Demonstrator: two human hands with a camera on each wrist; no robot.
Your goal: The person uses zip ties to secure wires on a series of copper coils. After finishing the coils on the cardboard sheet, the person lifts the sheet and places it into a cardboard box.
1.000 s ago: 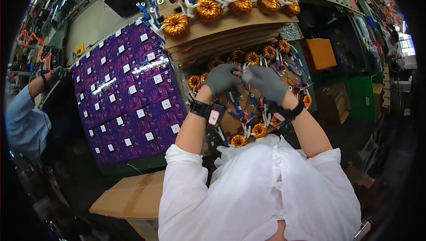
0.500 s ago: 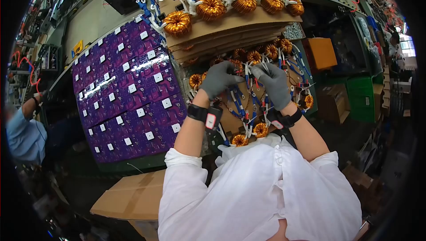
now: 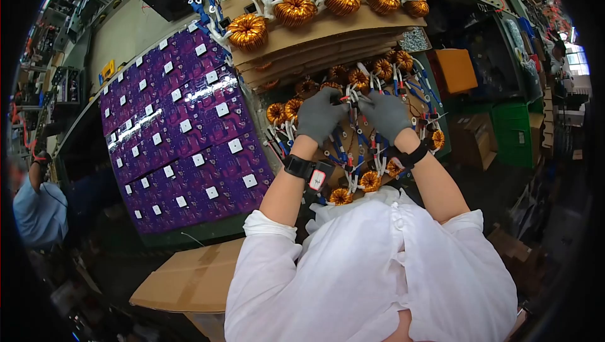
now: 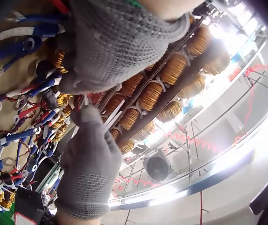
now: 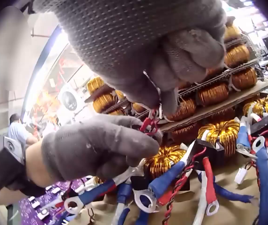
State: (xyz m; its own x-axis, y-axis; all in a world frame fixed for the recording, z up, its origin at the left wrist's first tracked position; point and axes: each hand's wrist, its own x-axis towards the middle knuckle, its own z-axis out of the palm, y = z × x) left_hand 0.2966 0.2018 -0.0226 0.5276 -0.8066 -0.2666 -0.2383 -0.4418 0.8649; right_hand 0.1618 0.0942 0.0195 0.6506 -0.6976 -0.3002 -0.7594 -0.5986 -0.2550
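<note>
We have both grips nearly closed, fingertip to fingertip. Our left hand (image 3: 321,115) pinches a short red lead (image 5: 149,124) between curled fingers and thumb; our right hand (image 3: 386,115), fingers folded in, pinches a thin pale strip (image 5: 153,82) just beside it. What the strip is, and whether it touches the lead, we cannot tell. Just below our left fingertips sits a copper-wound toroidal coil (image 5: 164,161), with a blue-sleeved lead (image 5: 165,180) and a twisted red-and-black wire pair (image 5: 175,190) beside it.

We would do best to keep the left pinch firm but light and close to the work, so the lead neither rolls nor tugs at its joint, and let the right fingertips make the fine movements. Our knuckles should stay above the coil, away from the neighbouring leads, which could easily snag on the gloves.
</note>
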